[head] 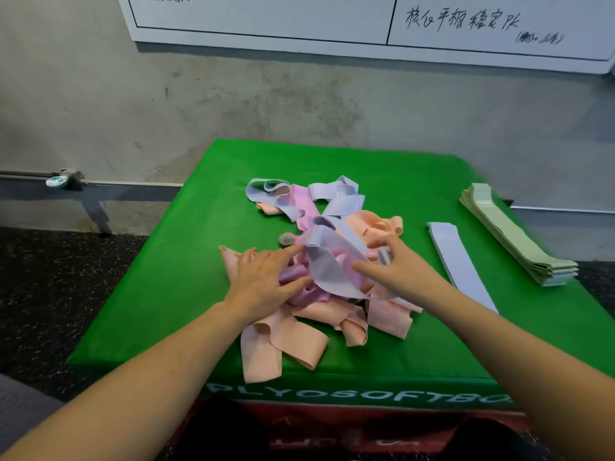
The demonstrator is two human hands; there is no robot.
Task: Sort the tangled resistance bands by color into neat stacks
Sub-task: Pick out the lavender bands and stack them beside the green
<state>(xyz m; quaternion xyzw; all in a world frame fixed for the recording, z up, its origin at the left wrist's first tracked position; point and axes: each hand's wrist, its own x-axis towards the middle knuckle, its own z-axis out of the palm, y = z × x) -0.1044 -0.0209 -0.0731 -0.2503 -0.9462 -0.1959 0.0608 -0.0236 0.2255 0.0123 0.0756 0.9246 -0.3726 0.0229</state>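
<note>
A tangled heap of bands lies in the middle of the green box top (186, 261): peach bands (283, 337), pink bands (306, 294) and pale lavender bands (336, 194). My left hand (263, 277) rests flat on the heap's left side, fingers straight over pink and peach bands. My right hand (396, 264) touches a wide lavender band (329, 271) that arches over the pile, thumb stretched under it, fingers loosely spread. On the right, a flat lavender band (462, 267) lies straight. A neat stack of pale green bands (519, 241) sits beyond it.
The green box top ends at a front edge with white lettering (332, 394); a red box (332, 427) sits below. A grey wall with a whiteboard (332, 21) stands behind. Dark speckled floor (50, 294) lies to the left.
</note>
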